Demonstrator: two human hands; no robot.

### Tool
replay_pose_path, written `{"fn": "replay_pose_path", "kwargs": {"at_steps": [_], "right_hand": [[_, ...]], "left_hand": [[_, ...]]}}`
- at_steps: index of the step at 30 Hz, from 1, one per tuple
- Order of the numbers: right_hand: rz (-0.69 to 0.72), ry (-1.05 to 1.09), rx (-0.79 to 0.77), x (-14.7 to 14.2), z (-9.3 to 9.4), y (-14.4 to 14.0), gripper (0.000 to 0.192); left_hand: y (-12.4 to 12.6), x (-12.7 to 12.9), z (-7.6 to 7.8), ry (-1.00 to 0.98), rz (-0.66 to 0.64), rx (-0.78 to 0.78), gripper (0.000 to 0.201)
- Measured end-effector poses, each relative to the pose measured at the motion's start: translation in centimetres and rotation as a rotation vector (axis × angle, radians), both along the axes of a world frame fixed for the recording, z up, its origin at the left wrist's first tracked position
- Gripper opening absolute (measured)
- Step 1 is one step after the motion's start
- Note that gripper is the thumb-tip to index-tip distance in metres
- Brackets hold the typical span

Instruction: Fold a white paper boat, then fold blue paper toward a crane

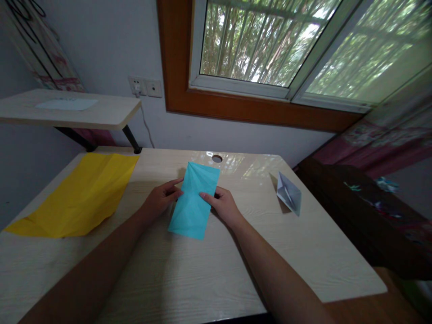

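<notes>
A blue sheet of paper (194,207), a tall rectangle with crease lines fanning from its upper left corner, is held up over the desk, tilted to the right. My left hand (166,194) pinches its left edge, thumb at the front. On the opposite edge, my right hand (224,202) grips the sheet with the thumb lying across its face and the other fingers behind, mostly hidden. To the right stands a folded white paper piece (289,193), apart from both hands.
Yellow paper (81,193) is spread over the left of the pale wooden desk (209,279). A raised shelf (118,110) on black legs bears a white sheet (67,104). Near the desk's back edge is a round cable hole (217,158). A window (249,45) is beyond.
</notes>
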State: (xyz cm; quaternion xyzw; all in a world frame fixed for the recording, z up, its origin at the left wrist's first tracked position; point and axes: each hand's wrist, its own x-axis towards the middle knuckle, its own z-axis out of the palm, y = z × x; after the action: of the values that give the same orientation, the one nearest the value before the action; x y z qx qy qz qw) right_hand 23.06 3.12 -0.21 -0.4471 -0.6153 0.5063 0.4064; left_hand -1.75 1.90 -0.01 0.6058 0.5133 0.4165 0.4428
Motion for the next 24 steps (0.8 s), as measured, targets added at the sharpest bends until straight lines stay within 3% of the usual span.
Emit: {"fn": "replay_pose_path", "kwargs": {"at_steps": [7,16,24], "right_hand": [[-0.012,0.129,-0.090,0.1,0.4,-0.2,0.040],[-0.057,0.260,-0.169,0.1,0.3,0.1,0.039],[-0.090,0.259,-0.104,0.1,0.4,0.2,0.037]], "left_hand": [[-0.3,-0.2,-0.2,-0.053,-0.114,-0.043,0.060],[-0.6,-0.2,1.0,-0.022,-0.324,-0.094,0.028],[-0.4,-0.2,0.5,-0.021,-0.294,-0.066,0.033]]}}
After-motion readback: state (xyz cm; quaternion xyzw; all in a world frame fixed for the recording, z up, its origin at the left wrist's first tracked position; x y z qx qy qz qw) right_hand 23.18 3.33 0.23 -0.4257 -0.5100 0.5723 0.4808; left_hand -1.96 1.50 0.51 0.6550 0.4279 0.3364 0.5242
